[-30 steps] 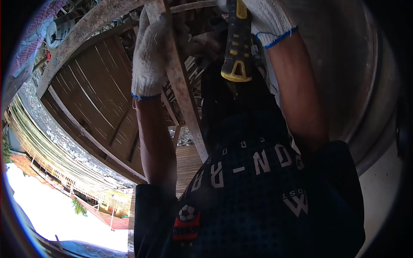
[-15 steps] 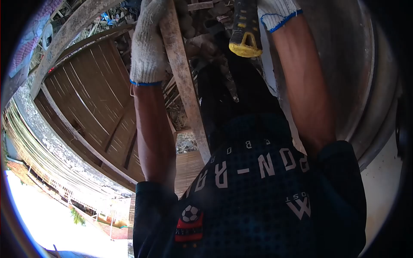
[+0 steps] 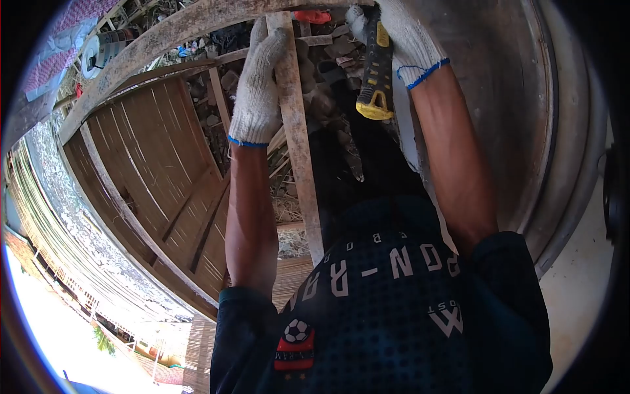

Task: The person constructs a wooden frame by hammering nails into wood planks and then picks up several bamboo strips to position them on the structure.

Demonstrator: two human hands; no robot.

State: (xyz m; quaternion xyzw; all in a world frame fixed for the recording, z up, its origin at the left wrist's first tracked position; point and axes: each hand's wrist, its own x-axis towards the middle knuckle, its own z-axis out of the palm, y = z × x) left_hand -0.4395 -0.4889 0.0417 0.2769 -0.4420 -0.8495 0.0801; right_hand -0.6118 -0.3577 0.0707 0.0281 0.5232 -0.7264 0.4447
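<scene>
My left hand (image 3: 258,88), in a white knit glove with a blue cuff, is closed around the upper part of a long, narrow wooden strip (image 3: 298,131). The strip slants down toward my body, its upper end at a weathered wooden beam (image 3: 174,29). My right hand (image 3: 410,43), gloved alike, grips a hammer by its black-and-yellow handle (image 3: 377,72). The handle's yellow looped end points back toward me; the hammer's head is hidden beyond the glove and the top edge.
A framed panel of brown slats (image 3: 141,151) stands at the left. Rubble and dry sticks (image 3: 341,49) lie near my feet. A large dark curved surface (image 3: 485,72) is close by my right arm. A tin can (image 3: 105,49) and a red item (image 3: 312,16) are at the top.
The view has shifted, so both hands and the hammer handle sit lower in the picture and the beam shows across the top. Both hands keep their holds.
</scene>
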